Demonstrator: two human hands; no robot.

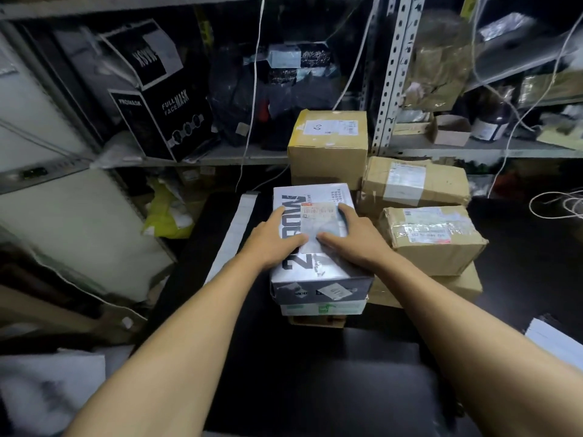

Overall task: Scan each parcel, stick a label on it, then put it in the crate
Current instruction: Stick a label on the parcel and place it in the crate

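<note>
Both hands flat, left hand (277,238) and right hand (353,238), fingers (342,216) straight, gripping nothing, pressing label (318,228) onto grey parcel (315,269) atop the tabletop (315,389) stack; best smoothed firmly outward, centre to edges, corners sealed.

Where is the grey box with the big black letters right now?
The grey box sits at the centre of the head view, topping a small stack of parcels, under the left hand and right hand, just left of the brown cardboard parcels.
</note>
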